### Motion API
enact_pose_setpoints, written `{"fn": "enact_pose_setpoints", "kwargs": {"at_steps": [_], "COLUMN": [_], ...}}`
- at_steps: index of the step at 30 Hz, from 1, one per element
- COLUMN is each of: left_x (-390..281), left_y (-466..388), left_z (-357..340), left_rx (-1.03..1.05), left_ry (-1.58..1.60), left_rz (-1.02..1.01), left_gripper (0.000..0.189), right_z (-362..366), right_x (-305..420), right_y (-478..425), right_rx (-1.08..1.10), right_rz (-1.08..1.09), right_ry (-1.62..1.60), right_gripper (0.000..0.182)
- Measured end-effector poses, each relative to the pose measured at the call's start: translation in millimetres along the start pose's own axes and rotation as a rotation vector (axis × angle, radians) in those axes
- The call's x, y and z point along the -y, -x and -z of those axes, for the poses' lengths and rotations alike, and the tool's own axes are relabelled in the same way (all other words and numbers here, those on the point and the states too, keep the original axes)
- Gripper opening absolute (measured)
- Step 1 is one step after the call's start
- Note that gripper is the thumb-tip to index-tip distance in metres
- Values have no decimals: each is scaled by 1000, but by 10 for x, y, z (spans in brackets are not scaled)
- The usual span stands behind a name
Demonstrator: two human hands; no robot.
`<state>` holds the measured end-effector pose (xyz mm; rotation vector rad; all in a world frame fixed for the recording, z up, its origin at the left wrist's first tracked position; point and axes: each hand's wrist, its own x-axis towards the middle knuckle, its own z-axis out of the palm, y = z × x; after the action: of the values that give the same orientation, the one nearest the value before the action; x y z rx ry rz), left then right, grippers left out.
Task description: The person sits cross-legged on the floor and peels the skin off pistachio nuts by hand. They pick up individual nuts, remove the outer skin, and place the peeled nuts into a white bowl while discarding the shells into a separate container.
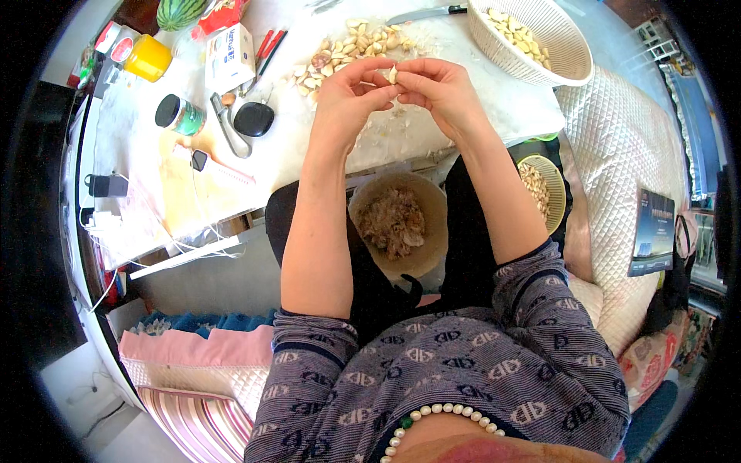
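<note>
Both my hands meet above the near edge of the table, fingertips together around a small garlic clove [393, 76]. My right hand [437, 87] pinches the clove between thumb and forefinger. My left hand [359, 89] has its thumb and fingertips close against it; whether they grip it too is hard to tell. Just beyond lies a pile of garlic cloves [353, 49] with bits of skin about. A white plastic basket [564, 43] at the back right holds pale peeled cloves [518, 37]. Between my knees a bowl [434, 249] holds papery garlic skins [393, 223].
A knife [425, 14] lies beside the white basket. A yellow-green basket [557, 197] of cloves stands at my right. On the table's left are a green-labelled jar [188, 118], a metal peeler-like tool [228, 130], a black round case [253, 119], a tissue pack [230, 58] and cables.
</note>
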<state>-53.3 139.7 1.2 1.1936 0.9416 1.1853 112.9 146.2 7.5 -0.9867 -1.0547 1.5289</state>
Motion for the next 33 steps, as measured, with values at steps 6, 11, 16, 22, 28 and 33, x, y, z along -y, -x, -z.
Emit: {"fn": "enact_pose_setpoints", "kwargs": {"at_steps": [6, 11, 16, 22, 28, 33], "left_x": [-8, -52, -25, -35, -29, -36], "left_y": [-5, -7, -16, -23, -25, -26], "left_z": [-57, -85, -92, -19, -90, -70], "left_rx": [-122, -186, -169, -192, -17, 7], "left_ry": [100, 150, 141, 220, 142, 128], "left_rz": [-36, 5, 2, 72, -71, -72], "left_gripper": [14, 7, 11, 14, 16, 11], "right_z": [-23, -39, -2, 15, 99, 149], "right_x": [-5, 31, 31, 93, 60, 18], "right_y": [19, 54, 46, 82, 65, 45], "right_rx": [13, 33, 63, 80, 151, 201], "right_rz": [15, -31, -24, -53, -121, -167], "right_ry": [-2, -106, -70, -199, -394, -466], "right_gripper": [17, 19, 19, 19, 17, 15]}}
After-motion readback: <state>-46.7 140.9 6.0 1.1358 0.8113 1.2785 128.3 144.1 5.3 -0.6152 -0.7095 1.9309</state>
